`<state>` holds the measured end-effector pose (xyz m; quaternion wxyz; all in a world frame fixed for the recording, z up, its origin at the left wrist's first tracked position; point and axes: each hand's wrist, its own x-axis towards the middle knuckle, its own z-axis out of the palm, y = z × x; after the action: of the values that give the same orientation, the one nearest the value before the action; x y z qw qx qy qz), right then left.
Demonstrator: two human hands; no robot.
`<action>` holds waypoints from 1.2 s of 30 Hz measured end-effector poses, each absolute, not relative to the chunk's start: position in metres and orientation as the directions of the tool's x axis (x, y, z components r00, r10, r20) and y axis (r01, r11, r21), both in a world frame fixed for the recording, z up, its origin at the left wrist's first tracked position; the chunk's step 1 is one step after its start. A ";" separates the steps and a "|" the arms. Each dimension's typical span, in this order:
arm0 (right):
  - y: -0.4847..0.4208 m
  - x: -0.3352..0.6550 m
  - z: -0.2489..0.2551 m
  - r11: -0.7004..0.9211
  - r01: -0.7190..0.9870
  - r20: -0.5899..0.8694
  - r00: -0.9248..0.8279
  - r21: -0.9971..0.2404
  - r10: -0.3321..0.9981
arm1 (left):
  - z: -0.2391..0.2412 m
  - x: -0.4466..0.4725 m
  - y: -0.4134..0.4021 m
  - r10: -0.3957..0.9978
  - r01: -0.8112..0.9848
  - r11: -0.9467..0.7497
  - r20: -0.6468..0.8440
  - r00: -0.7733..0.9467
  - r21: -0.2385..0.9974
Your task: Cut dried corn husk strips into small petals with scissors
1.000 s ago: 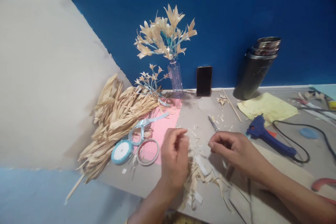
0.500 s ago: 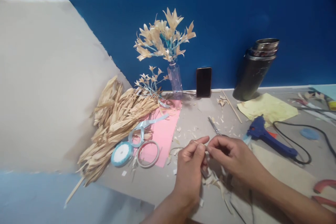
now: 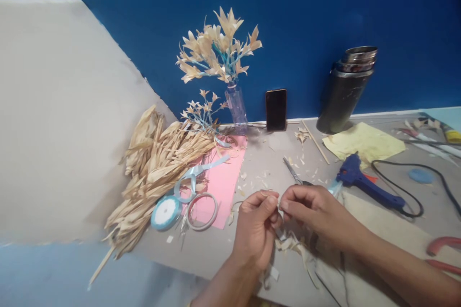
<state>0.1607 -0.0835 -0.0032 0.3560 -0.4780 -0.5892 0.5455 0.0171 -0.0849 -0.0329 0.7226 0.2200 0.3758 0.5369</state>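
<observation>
My left hand (image 3: 255, 223) is closed in a pinch above the table, with a thin pale strip (image 3: 267, 194) showing at its fingertips. Close beside it on the right, my right hand (image 3: 306, 206) pinches thumb against forefinger; whatever lies between them is too small to make out. The fingertips of both hands nearly meet. Below them are curled scraps of dry husk (image 3: 293, 244). Just beyond the hands lies a pair of scissors (image 3: 292, 171), its handles partly hidden by my right hand.
Dried corn husks (image 3: 158, 168), a ribbon spool (image 3: 166, 212), a tape ring (image 3: 202, 211) and pink paper (image 3: 225, 182) lie left. Husk flowers (image 3: 219, 48) stand in a clear bottle (image 3: 236, 108). A phone (image 3: 275, 110), a dark flask (image 3: 344, 93) and a blue glue gun (image 3: 367, 184) are also there.
The fingertips have drawn slightly apart; my left hand has shifted a little left. The whole view has shifted slightly. Objects on the table stay in place.
</observation>
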 end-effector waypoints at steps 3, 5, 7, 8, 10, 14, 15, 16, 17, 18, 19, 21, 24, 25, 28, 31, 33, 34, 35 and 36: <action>-0.082 0.163 -0.002 -0.087 0.156 -0.133 -0.314 -0.984 0.940 | -0.032 0.016 -0.084 0.935 -0.614 0.352 -0.295 0.196 0.706; -0.081 0.164 -0.001 -0.087 0.143 -0.128 -0.310 -0.986 0.942 | -0.032 0.014 -0.084 0.936 -0.627 0.351 -0.285 0.208 0.695; -0.080 0.165 -0.002 -0.078 0.141 -0.118 -0.299 -0.987 0.947 | -0.031 0.013 -0.083 0.939 -0.638 0.340 -0.282 0.196 0.690; -0.081 0.165 -0.002 -0.077 0.136 -0.115 -0.302 -0.988 0.946 | -0.031 0.013 -0.083 0.940 -0.640 0.337 -0.284 0.189 0.690; -0.081 0.165 -0.003 -0.084 0.103 -0.113 -0.320 -0.991 0.941 | -0.031 0.013 -0.083 0.935 -0.638 0.350 -0.297 0.194 0.686; -0.083 0.161 -0.004 -0.122 0.035 -0.126 -0.342 -0.992 0.931 | -0.032 0.014 -0.084 0.928 -0.626 0.369 -0.314 0.202 0.687; -0.083 0.160 -0.004 -0.110 0.046 -0.119 -0.333 -0.993 0.935 | -0.032 0.014 -0.085 0.927 -0.613 0.371 -0.318 0.199 0.698; -0.083 0.160 -0.005 -0.088 0.069 -0.105 -0.323 -0.994 0.941 | -0.031 0.014 -0.085 0.927 -0.594 0.373 -0.321 0.196 0.713; -0.083 0.160 -0.005 -0.064 0.099 -0.092 -0.313 -0.993 0.945 | -0.031 0.013 -0.086 0.926 -0.571 0.374 -0.322 0.194 0.731; -0.083 0.160 -0.005 -0.042 0.132 -0.081 -0.305 -0.990 0.949 | -0.031 0.013 -0.086 0.928 -0.548 0.371 -0.318 0.193 0.750; -0.082 0.161 -0.006 -0.023 0.166 -0.073 -0.301 -0.986 0.951 | -0.030 0.012 -0.087 0.932 -0.528 0.362 -0.306 0.193 0.768; -0.082 0.162 -0.007 -0.004 0.222 -0.071 -0.295 -0.975 0.953 | -0.030 0.011 -0.087 0.943 -0.502 0.333 -0.275 0.188 0.799; -0.081 0.164 -0.008 0.012 0.277 -0.065 -0.266 -0.961 0.962 | -0.030 0.010 -0.089 0.953 -0.495 0.300 -0.239 0.184 0.815; -0.081 0.164 -0.008 0.018 0.292 -0.059 -0.255 -0.956 0.965 | -0.030 0.010 -0.089 0.953 -0.494 0.302 -0.240 0.187 0.816; -0.080 0.164 -0.008 0.048 0.344 -0.033 -0.228 -0.938 0.973 | -0.031 0.008 -0.091 0.947 -0.488 0.319 -0.248 0.205 0.812; -0.081 0.164 -0.007 0.084 0.406 -0.006 -0.215 -0.910 0.977 | -0.032 0.005 -0.091 0.948 -0.430 0.301 -0.220 0.228 0.851; -0.082 0.164 -0.008 0.120 0.443 0.021 -0.222 -0.889 0.975 | -0.033 0.003 -0.090 0.960 -0.305 0.240 -0.179 0.216 0.922; -0.082 0.164 -0.008 0.141 0.458 0.037 -0.230 -0.878 0.973 | -0.032 0.002 -0.089 0.968 -0.223 0.196 -0.152 0.200 0.955; -0.083 0.163 -0.008 0.163 0.470 0.053 -0.238 -0.867 0.970 | -0.032 0.002 -0.088 0.975 -0.141 0.155 -0.128 0.184 0.978; -0.083 0.163 -0.008 0.182 0.482 0.067 -0.246 -0.857 0.967 | -0.032 0.002 -0.087 0.979 -0.068 0.121 -0.108 0.170 0.990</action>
<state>0.1632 -0.0830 -0.0083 0.3263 -0.5204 -0.6960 0.3719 0.0020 -0.0870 -0.0316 0.5869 0.4904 0.4649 0.4459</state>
